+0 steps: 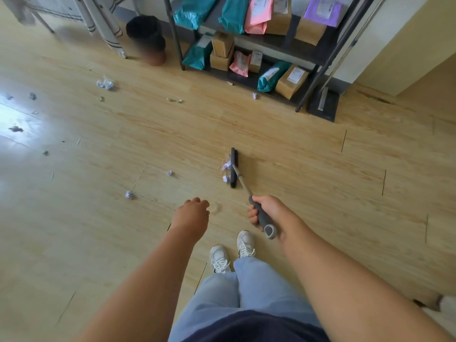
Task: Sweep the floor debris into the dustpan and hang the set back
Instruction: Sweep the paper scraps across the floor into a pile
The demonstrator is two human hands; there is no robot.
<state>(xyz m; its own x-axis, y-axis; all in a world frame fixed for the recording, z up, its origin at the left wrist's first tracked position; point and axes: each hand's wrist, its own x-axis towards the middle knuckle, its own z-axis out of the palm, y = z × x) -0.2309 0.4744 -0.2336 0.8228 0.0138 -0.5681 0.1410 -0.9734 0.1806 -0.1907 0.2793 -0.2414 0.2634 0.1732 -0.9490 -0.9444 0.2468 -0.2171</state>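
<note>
Crumpled paper scraps (105,83) are scattered across the frame's left half; the loosely curled, empty left hand (192,211) is held low. At centre, the broom head (233,167) is best kept flat, gathering scraps leftward; its grey handle (262,217) is gripped by the right hand (270,211). Glossy wood-look flooring (308,154) runs to parcel shelving (259,45), upper right; no dustpan is seen.

I see open floor (283,144) ahead and to my right, scattered paper scraps (105,83) left, and a shelf rack (259,43) and bin (146,37) blocking the far side.
</note>
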